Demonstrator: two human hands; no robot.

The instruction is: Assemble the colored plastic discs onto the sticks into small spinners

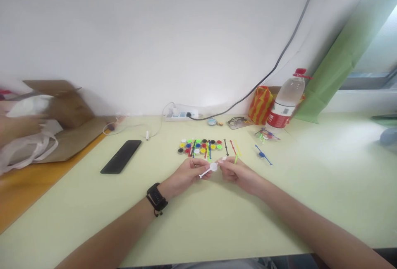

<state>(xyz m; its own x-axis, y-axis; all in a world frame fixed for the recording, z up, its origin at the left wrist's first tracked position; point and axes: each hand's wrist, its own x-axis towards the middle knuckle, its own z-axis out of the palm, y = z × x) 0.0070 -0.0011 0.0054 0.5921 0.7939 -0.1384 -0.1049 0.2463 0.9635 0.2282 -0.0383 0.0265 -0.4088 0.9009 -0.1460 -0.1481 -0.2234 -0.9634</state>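
Observation:
A white arrow spinner (213,167) with a round disc in its middle is held over the table between my two hands. My left hand (188,174), with a black watch on its wrist, is closed and pinches the spinner near its disc. My right hand (238,174) is closed too, its thumb and finger at the spinner's far end, which the fingers partly hide. Just beyond lie rows of coloured round discs (197,145) with several arrows among them. Loose black (226,147), red (233,147) and yellow arrows (238,147) lie beside them.
A blue arrow spinner (262,154) and a small pile of coloured spinners (267,134) lie to the right, before a large bottle (285,101). A black phone (121,157) lies left. A power strip (181,114) is by the wall. Another person's blurred arm (18,129) is far left.

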